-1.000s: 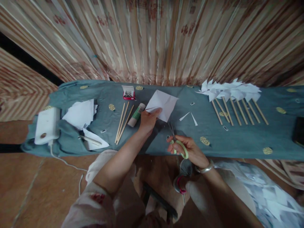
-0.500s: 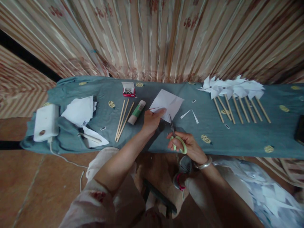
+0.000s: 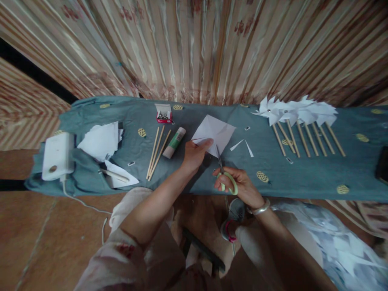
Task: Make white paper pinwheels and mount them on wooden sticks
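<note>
My left hand [image 3: 195,154] pinches a square white sheet of paper [image 3: 216,127] near its lower left side, thumb on top. The sheet has fold lines and a slit beside the thumb. My right hand [image 3: 239,182] grips scissors [image 3: 228,180] by their light green handles. Their blades meet the lower edge of the paper, pointing up toward its middle; whether they are fully closed is hard to see. Two thin paper slivers [image 3: 249,148] lie on the cloth just right of the sheet.
Left of my hands are a glue stick [image 3: 174,142], several wooden sticks [image 3: 156,151], a red box of metal pins [image 3: 164,116], a paper stack [image 3: 100,141] and a white corded device [image 3: 58,157]. Paper pinwheels on sticks [image 3: 306,111] lie in a row at right on the blue-green cloth [image 3: 318,178].
Almost nothing differs. The scissors and my right hand have shifted very slightly upward, while my left hand keeps the paper in about the same place.
</note>
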The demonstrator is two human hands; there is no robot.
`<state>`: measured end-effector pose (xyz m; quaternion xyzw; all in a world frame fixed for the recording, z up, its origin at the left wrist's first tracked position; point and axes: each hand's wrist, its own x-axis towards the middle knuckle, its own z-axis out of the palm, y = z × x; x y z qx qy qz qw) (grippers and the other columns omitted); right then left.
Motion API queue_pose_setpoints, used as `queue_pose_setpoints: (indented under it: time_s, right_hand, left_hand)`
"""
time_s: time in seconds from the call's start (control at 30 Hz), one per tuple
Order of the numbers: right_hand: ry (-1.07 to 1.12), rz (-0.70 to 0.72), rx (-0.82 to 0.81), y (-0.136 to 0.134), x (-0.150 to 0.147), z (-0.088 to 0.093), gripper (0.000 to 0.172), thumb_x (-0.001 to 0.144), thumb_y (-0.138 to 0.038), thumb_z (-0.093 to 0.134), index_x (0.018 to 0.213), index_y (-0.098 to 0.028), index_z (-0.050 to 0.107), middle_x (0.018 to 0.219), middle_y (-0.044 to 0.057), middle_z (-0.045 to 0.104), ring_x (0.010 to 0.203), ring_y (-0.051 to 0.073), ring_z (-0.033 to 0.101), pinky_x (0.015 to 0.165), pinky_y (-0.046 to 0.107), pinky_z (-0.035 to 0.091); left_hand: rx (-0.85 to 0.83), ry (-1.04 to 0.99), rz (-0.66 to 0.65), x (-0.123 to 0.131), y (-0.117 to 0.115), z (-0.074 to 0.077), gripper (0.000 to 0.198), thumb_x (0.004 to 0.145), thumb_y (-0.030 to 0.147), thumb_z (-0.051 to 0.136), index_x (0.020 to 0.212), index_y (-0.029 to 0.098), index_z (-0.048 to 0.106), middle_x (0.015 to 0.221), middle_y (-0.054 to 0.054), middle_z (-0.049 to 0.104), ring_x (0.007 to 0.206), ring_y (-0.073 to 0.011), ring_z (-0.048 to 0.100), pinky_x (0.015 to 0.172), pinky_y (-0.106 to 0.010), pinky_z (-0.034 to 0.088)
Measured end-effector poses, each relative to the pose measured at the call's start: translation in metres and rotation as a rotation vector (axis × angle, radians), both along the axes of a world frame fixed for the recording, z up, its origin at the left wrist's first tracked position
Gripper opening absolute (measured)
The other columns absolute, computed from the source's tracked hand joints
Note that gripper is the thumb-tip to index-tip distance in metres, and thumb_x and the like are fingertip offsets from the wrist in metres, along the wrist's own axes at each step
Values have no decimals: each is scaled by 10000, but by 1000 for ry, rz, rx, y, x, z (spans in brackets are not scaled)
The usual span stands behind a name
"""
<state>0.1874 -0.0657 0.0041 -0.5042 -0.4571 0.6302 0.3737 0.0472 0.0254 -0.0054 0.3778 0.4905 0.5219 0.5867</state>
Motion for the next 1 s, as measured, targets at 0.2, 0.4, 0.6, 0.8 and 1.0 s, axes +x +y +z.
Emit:
queue_pose_setpoints:
  time_s: [0.2,0.4,0.6,0.8,1.0]
  right_hand:
    - [0,-14,19,0,-1,0,429,694,-608,780,777,-194,703,590,0,678,479,106,575,444,210,459]
    - [14,-34,8,0,-3,0,421,684,-602,789,753,-198,695,575,-8,668,468,100,566,445,212,460]
    - [33,-32,-42,0,-3,1,415,655,-575,821,749,-195,684,574,-14,665,480,97,577,457,205,462]
    - [27,-31,-24,1,-3,-1,409,658,-568,824,739,-195,676,564,-16,659,477,97,571,466,210,467]
    - [5,-27,-7,0,-2,-5,426,693,-589,793,756,-185,676,572,-13,649,498,97,576,486,213,484]
  left_hand:
    - [21,-36,-19,-1,-1,0,333,681,308,773,508,198,510,476,60,437,451,-79,337,463,-261,258]
    - [14,-26,-4,-1,1,-3,280,707,266,765,528,190,564,490,56,494,458,-85,387,461,-251,296]
    - [-33,-9,-7,-1,1,-4,213,747,250,764,592,197,628,547,42,561,520,-109,476,518,-258,371]
    - [4,-63,-28,-1,2,-9,209,692,326,800,638,200,642,599,26,595,540,-116,500,532,-260,403]
    - [4,-130,-14,0,3,-11,181,684,283,815,649,185,667,630,7,634,561,-130,546,549,-268,418]
